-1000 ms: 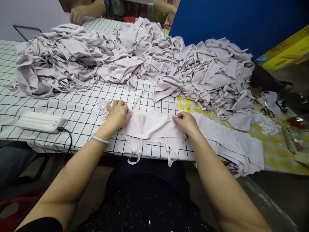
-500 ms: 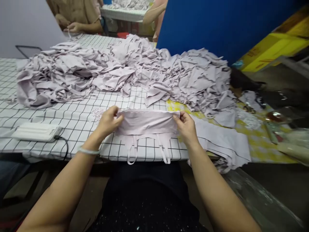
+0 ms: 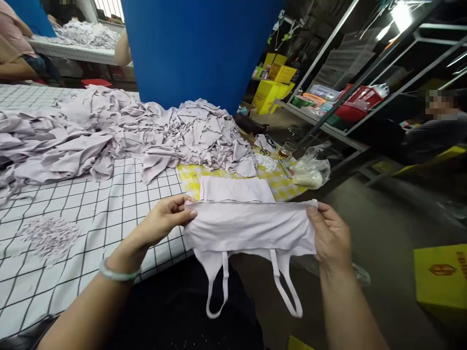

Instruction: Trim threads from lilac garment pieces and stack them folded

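A pale lilac camisole top is stretched between my two hands, its two thin straps hanging down. My left hand pinches its upper left corner between thumb and fingers. At the opposite corner my right hand grips the fabric the same way. Just behind the held top lies a flat stack of the same pale cloth, partly covered by it. A large heap of crumpled pale lilac garments spreads along the far side of the table.
The table has a black-and-white checked cloth and a yellow checked one. Small scraps lie at left. Scissors, a glass and a plastic bag sit at the right end. A blue partition rises behind; other people are nearby.
My view has swung to the right. Both hands have carried the stretched camisole rightward, from over the checked cloth to the table's front edge by the stack.
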